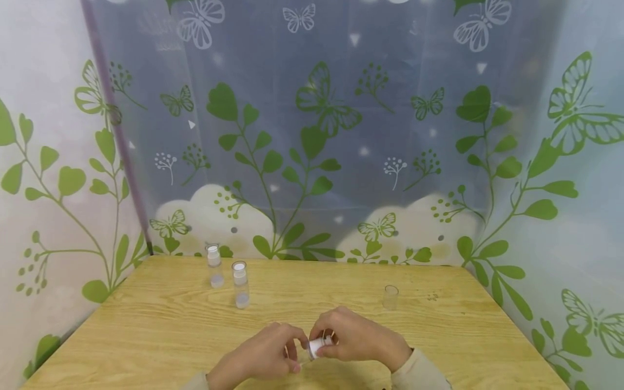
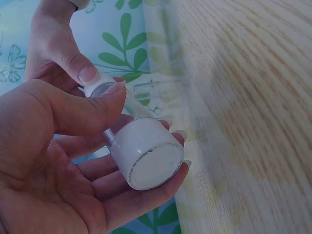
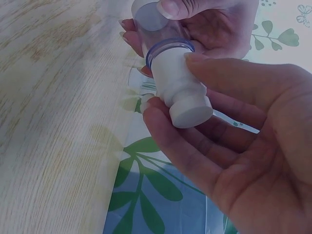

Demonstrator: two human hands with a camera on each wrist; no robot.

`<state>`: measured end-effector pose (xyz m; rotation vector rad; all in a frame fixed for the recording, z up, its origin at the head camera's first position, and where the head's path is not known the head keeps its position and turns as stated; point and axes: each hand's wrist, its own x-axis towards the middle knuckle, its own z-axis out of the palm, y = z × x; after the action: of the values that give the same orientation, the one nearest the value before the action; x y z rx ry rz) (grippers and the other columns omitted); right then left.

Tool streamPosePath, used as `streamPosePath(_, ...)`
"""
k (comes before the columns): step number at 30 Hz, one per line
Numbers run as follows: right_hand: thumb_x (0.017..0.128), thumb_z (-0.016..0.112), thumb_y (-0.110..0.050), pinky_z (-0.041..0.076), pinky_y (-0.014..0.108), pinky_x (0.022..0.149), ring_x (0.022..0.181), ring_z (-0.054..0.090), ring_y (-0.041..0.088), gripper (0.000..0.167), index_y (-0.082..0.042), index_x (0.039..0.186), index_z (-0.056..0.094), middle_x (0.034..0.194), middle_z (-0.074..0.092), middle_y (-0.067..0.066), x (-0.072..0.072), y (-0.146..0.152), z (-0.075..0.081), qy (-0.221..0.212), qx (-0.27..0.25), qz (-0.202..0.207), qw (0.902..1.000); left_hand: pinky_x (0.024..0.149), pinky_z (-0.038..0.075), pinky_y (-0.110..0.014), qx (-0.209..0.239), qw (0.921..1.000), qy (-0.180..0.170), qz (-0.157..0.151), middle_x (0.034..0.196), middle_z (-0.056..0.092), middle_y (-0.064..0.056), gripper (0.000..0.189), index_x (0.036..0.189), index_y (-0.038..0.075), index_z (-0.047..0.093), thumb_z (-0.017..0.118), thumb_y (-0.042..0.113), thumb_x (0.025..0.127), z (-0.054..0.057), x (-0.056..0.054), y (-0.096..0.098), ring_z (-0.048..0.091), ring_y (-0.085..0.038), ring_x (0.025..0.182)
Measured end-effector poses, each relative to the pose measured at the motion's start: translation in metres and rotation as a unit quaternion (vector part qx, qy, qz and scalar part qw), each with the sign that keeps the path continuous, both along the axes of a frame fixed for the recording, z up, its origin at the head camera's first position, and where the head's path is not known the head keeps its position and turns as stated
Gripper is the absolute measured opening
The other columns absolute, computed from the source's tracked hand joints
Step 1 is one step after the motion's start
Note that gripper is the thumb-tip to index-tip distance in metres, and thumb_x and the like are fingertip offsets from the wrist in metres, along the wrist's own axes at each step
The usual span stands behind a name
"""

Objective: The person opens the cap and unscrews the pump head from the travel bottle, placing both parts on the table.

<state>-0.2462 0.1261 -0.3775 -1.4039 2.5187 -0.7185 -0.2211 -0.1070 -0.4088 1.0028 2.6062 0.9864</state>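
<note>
I pinch the small bottle (image 1: 318, 346) between my left hand (image 1: 265, 355) and right hand (image 1: 358, 338) above the counter's (image 1: 170, 336) near edge; its smooth plastic could slip and roll off.

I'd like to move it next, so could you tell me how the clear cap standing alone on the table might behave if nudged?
The clear cap looks thin-walled and hollow, so probably very light and easily slid. It stands upright on smooth wood, taller than wide, so a push near its top may tip it. Being cylindrical, it would likely roll once down.
</note>
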Motion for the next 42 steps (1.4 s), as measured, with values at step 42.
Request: streamPosePath(42,0.106,0.057,-0.017,0.054,0.012,0.074,0.078,0.066,-0.008,0.023,-0.008,0.116,0.076,0.105,0.08,0.003,-0.002,0.0024,-0.0044,-0.008,-0.001,0.008,0.9999,0.063,0.053,-0.017,0.006,1.0,0.003,-0.005,0.08,0.075,0.001,0.033,0.11,0.008,0.072,0.08,-0.002,0.08,-0.0012,-0.0012,-0.0001,0.063,0.002,0.065)
